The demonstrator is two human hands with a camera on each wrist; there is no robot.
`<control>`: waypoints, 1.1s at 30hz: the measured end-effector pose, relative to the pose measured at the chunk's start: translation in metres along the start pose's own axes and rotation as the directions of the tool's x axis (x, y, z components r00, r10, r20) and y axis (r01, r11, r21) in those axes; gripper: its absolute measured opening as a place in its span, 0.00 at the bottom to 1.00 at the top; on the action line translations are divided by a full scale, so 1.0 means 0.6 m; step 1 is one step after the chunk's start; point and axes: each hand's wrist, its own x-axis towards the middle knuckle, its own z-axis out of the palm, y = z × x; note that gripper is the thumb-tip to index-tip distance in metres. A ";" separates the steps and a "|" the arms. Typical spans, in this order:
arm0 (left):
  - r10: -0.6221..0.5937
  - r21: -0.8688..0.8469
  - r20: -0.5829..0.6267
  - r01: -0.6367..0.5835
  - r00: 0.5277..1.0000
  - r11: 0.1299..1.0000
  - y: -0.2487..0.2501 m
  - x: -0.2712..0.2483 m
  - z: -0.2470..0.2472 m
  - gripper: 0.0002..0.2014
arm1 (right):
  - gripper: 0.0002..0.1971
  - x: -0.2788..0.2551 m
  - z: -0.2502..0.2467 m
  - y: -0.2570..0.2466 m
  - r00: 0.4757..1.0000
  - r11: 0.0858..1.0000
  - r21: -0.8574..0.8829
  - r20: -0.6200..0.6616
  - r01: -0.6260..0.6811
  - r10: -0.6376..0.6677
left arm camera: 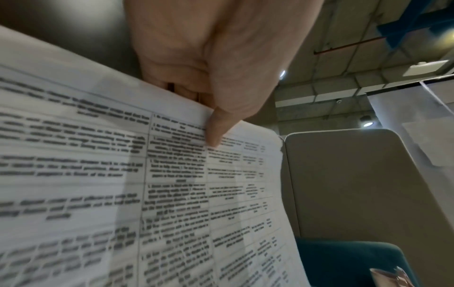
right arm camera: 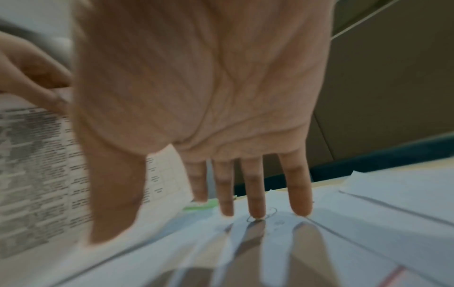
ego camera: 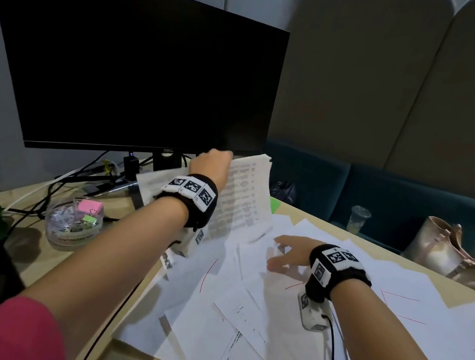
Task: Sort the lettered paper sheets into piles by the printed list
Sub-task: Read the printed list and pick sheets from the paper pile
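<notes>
Holding the printed list (ego camera: 243, 192) upright by its top edge, my left hand (ego camera: 211, 162) pinches it, thumb on the printed face, just beside the monitor (ego camera: 131, 60). My right hand (ego camera: 286, 257) hangs flat, fingers spread and straight, holding nothing, directly over the scattered lettered sheets (ego camera: 243, 307), so it is the nearer hand for the next pick.
</notes>
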 end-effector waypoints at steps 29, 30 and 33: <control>0.106 -0.410 0.772 0.363 0.627 0.836 0.040 -0.085 0.049 0.09 | 0.18 -0.019 -0.091 0.106 0.571 0.527 0.824 -0.541 0.210 0.617; 0.121 -0.376 0.810 0.349 0.574 0.858 0.040 -0.097 0.056 0.09 | 0.18 -0.021 -0.089 0.119 0.542 0.535 0.827 -0.533 0.174 0.649; 0.146 -0.307 0.836 0.230 0.528 0.923 0.044 -0.122 0.063 0.10 | 0.18 -0.018 -0.079 0.146 0.531 0.526 0.847 -0.482 0.079 0.697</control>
